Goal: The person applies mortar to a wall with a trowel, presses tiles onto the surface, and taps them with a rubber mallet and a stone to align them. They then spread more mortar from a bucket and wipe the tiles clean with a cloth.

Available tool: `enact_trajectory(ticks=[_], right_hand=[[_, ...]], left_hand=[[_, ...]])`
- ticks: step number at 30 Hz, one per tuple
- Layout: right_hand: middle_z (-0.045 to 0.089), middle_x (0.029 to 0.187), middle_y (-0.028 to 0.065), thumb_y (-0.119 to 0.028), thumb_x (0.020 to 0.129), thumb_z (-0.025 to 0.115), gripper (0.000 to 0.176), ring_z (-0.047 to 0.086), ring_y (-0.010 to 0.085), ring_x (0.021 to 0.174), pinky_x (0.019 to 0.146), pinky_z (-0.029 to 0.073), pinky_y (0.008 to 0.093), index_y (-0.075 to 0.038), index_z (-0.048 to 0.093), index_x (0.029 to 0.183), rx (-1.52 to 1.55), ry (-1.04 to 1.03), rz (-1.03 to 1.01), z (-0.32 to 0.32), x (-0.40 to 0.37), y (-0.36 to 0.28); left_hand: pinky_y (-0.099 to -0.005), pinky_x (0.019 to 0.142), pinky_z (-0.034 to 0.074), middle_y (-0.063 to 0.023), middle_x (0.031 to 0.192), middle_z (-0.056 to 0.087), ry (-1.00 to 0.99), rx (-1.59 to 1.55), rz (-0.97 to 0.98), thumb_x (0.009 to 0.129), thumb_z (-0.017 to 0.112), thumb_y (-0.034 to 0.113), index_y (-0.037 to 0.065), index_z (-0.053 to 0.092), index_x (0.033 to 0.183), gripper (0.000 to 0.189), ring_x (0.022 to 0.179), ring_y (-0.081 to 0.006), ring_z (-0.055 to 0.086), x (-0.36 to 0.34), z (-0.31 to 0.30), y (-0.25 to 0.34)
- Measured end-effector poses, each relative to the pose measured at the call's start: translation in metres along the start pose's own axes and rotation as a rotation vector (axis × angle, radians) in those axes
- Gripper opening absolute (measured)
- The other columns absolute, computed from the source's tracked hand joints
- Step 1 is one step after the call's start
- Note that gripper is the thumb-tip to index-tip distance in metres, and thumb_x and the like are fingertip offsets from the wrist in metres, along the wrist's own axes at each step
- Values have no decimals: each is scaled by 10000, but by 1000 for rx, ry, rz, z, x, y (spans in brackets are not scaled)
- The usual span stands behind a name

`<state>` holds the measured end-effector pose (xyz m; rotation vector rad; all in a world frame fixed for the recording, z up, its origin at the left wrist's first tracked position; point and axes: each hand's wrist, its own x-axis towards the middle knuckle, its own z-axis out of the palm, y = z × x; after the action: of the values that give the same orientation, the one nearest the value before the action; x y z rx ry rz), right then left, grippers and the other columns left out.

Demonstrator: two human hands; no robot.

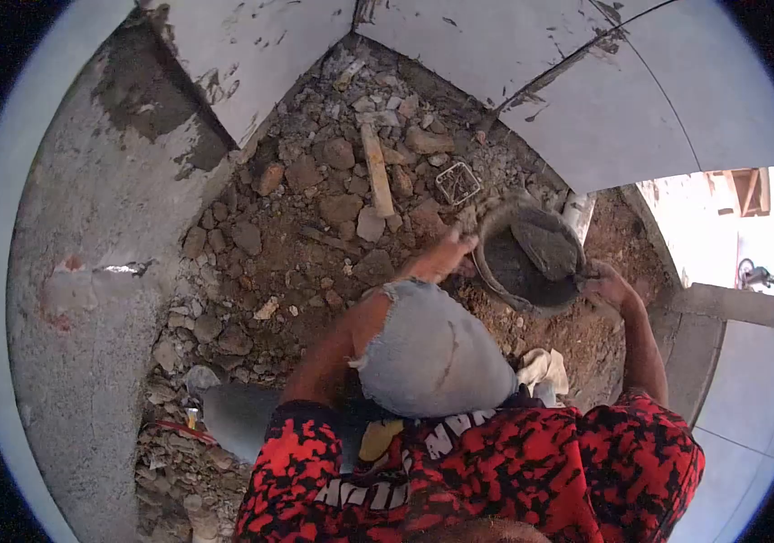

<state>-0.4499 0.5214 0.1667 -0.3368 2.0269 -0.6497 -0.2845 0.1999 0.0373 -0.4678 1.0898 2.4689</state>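
Observation:
A dark bucket (502, 282) caked with mortar is in front of me, right of my bent knee, its round mouth facing up toward me. Inside, a thick lump of wet grey mortar (545, 242) leans to the upper right. My left hand (449, 253) holds the bucket's left rim, with its fingertips partly hidden against the side. On the opposite side, my right hand (606, 284) has its fingers closed on the right edge. Whether the bucket rests on the ground cannot be made out.
Broken stones and rubble (340, 208) cover the soil. A wooden piece (376, 170) and a square wire frame (458, 184) lie beyond the bucket, near a white pipe (577, 215). Mortar-smeared tiled walls (577, 118) meet in a corner. Rough concrete (88, 317) borders the left.

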Motion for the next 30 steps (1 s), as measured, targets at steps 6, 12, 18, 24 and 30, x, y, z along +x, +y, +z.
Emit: enact_trajectory(ticks=[6, 12, 18, 24, 30], right_hand=[[595, 962, 68, -155, 744, 589, 290, 570, 230, 856, 724, 463, 353, -68, 560, 1019, -188, 164, 112, 12, 29, 43], [619, 904, 160, -292, 710, 609, 342, 588, 322, 830, 724, 470, 421, -31, 594, 931, -1106, -37, -219, 37, 134, -111], [493, 1186, 185, -438, 839, 494, 553, 519, 349, 1027, 881, 426, 433, -48, 450, 1228, -1443, -440, -417, 93, 247, -191], [513, 1152, 224, -398, 863, 472, 574, 574, 296, 935, 861, 436, 441, 36, 412, 1235, -1291, 117, -641, 191, 397, -225], [580, 1064, 182, -369, 857, 485, 532, 610, 253, 829, 887, 422, 396, 46, 483, 1189, -1658, 514, -550, 239, 471, -194]], left_hand=[[-442, 863, 417, -213, 1290, 324, -125, 276, 35, 866, 480, 439, 4, 24, 1378, 812, 1072, -298, 442, 63, -9, -78], [-345, 714, 494, -134, 1071, 548, 432, 448, 69, 881, 507, 307, 6, 315, 1267, 526, 865, -208, 600, -13, -85, -11], [-333, 617, 465, -93, 808, 608, 1208, 374, 395, 879, 501, 313, -19, 512, 1028, 364, 693, -174, 571, -148, -160, 72], [-309, 605, 455, -104, 811, 596, 1674, 895, 431, 845, 570, 314, -11, 555, 994, 358, 661, -196, 552, -205, -157, 152], [-368, 760, 435, -157, 912, 590, 1696, 1096, 952, 805, 614, 285, -12, 539, 1037, 384, 825, -290, 564, -227, -111, 238]])
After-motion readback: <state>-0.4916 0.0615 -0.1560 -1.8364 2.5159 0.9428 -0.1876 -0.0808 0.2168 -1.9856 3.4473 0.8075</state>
